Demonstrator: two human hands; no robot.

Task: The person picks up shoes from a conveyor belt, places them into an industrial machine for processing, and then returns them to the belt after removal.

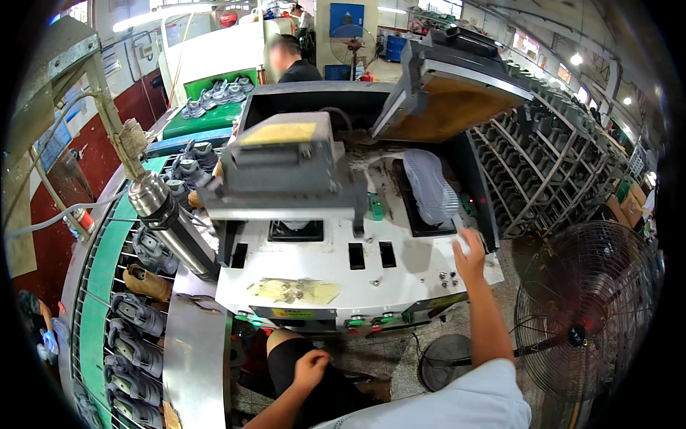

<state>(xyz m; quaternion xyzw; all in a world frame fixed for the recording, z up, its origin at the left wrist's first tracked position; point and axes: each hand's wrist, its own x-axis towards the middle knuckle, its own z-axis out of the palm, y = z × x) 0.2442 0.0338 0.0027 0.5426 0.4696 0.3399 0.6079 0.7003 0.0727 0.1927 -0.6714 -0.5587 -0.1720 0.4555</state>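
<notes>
At the right front corner of the white press machine (336, 275), the person's right hand (470, 256) reaches up, fingers closed around something small and pale; what it is cannot be told. Just beyond that hand, deeper in the machine's right bay, a shoe sole (429, 187) lies tread-up under the raised lid (457, 89), its long axis running away from the person. The left hand (311, 368) rests loosely curled on the dark-clad knee below the machine's front, well apart from the sole. Left of the machine, a conveyor rack (100, 286) carries grey shoes (136, 314).
</notes>
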